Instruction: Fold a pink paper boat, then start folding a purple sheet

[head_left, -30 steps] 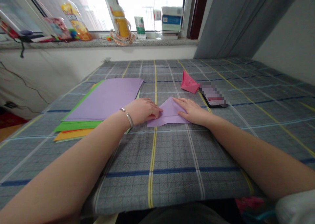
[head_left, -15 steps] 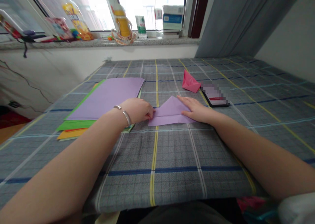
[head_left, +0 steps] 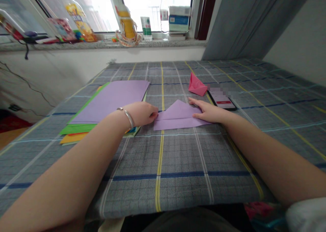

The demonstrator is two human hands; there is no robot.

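A sheet of purple paper lies folded in front of me, with a triangular peak at the back and a straight band along the front edge. My left hand has its fingers curled together at the paper's left end, pinching the corner. Over the right end rests my right hand, its fingers spread and the thumb lying on the paper. A folded pink paper boat stands beyond the right hand, and a phone lies beside it.
To the left is a stack of coloured paper, with purple sheets on top and green and orange ones underneath. A checked cloth covers the table. Bottles, a tube and boxes line the windowsill behind.
My right hand has slid a little to the right along the paper, uncovering more of its right end. The left hand has shifted slightly left, still at the left corner.
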